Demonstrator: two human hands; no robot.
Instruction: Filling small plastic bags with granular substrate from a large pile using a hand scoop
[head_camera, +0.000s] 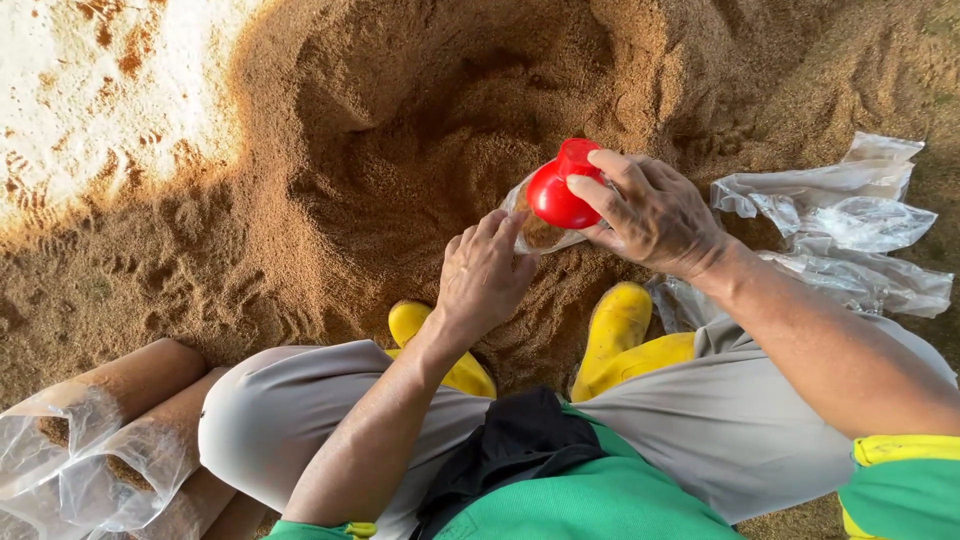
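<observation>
I look down over my knees at a big heap of brown sawdust-like material (420, 120). My right hand (650, 212) grips a red funnel-shaped scoop (560, 192) held over the mouth of a clear plastic bag (535, 232). My left hand (482, 275) holds the bag's rim from below. The bag has some brown material in it and rests against the heap between my yellow boots (615, 325).
A loose stack of empty clear plastic bags (850, 225) lies at the right. Filled cylindrical bags (120, 420) lie at the lower left beside my knee. A pale sunlit patch (90, 80) covers the upper left.
</observation>
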